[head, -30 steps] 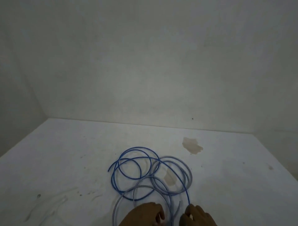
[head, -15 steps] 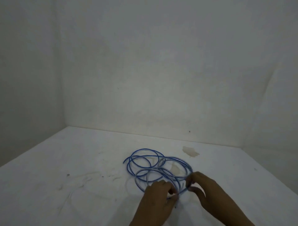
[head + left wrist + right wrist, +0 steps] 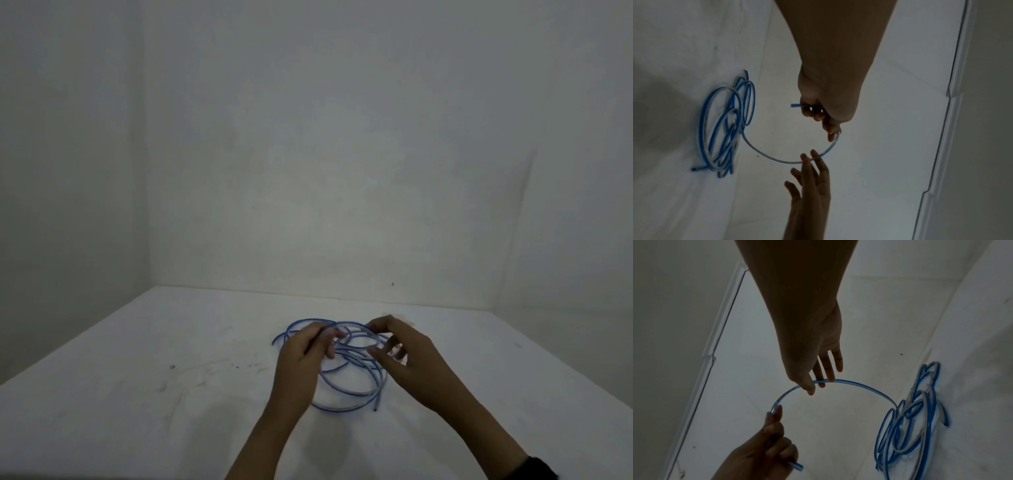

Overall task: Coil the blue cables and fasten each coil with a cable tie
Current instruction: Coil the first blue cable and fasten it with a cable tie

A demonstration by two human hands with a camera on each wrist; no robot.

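Observation:
A loose pile of blue cable (image 3: pixel 337 408) lies on the white table (image 3: pixel 154 421). In the wrist views the pile (image 3: pixel 723 129) (image 3: pixel 900 426) lies off to one side, and one strand rises from it in an arc (image 3: pixel 777 160) between my hands. My left hand (image 3: pixel 329 342) grips that strand near its cut end (image 3: pixel 794 105), which sticks out of the curled fingers (image 3: pixel 774 449). My right hand (image 3: pixel 376 339) has straight fingers (image 3: pixel 807 162) that touch the arc (image 3: pixel 859 384) further along. I see no cable tie.
White walls close in the table at the back (image 3: pixel 308 205), left and right. Dark scuff marks (image 3: pixel 171 367) spot the surface left of the pile. A free cable end (image 3: pixel 375 408) points towards me at the pile's near side.
Both hands moved from the pile's near edge to above its far part. The left hand now holds a cable end, and a strand is lifted into an arc between the hands.

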